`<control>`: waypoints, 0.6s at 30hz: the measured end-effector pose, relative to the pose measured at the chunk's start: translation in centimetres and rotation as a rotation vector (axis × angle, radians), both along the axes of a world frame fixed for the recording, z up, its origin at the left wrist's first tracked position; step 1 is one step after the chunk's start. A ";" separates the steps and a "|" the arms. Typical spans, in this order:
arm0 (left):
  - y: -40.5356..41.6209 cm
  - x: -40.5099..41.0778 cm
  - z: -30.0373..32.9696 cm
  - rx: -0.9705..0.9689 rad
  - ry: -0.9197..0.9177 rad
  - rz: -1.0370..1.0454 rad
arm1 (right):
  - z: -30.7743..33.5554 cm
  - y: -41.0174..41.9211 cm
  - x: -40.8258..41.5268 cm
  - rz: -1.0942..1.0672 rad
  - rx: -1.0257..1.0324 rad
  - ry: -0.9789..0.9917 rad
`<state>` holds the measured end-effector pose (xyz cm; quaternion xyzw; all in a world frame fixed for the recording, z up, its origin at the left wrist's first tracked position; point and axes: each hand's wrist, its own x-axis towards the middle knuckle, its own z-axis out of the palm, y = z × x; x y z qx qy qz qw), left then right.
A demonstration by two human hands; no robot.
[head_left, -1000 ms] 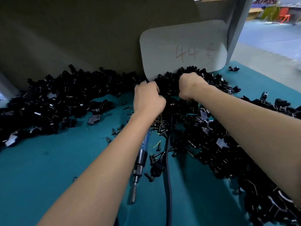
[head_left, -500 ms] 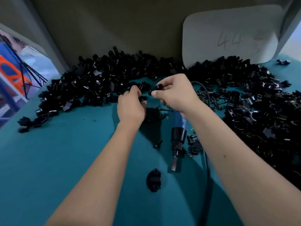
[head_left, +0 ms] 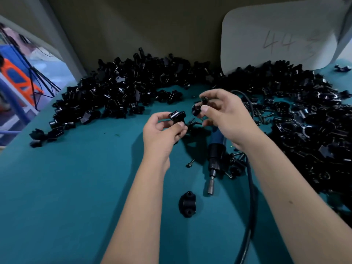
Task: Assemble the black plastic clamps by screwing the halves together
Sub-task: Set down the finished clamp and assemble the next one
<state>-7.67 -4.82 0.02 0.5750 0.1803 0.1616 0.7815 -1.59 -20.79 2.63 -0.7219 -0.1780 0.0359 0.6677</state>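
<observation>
My left hand pinches a black clamp half between thumb and fingers, held above the teal table. My right hand grips another black clamp half with a small black screw at its fingertips. The two halves are a short gap apart. One assembled black clamp lies on the table near me. A blue electric screwdriver lies under my right wrist, its bit pointing toward me. Loose black screws are scattered beside it.
A big pile of black clamp halves curves along the back and a second heap fills the right side. The screwdriver cable runs toward me. A grey card marked 44 leans on the back wall. The teal table drops off at the left.
Both hands have pulled back from the pile toward me, each now holding a clamp half. The camera view swung left and down, bringing the assembled clamp into sight.
</observation>
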 end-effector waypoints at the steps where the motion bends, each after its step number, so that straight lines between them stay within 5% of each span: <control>1: -0.1 -0.3 0.0 -0.028 -0.012 -0.010 | 0.0 -0.1 0.0 0.017 -0.005 -0.021; 12: -0.4 0.0 0.6 -0.081 -0.050 -0.159 | -0.4 -0.1 -1.0 0.024 -0.017 -0.125; 18: -0.9 0.0 0.4 0.349 -0.228 -0.064 | 0.3 0.2 -1.5 0.002 0.216 0.068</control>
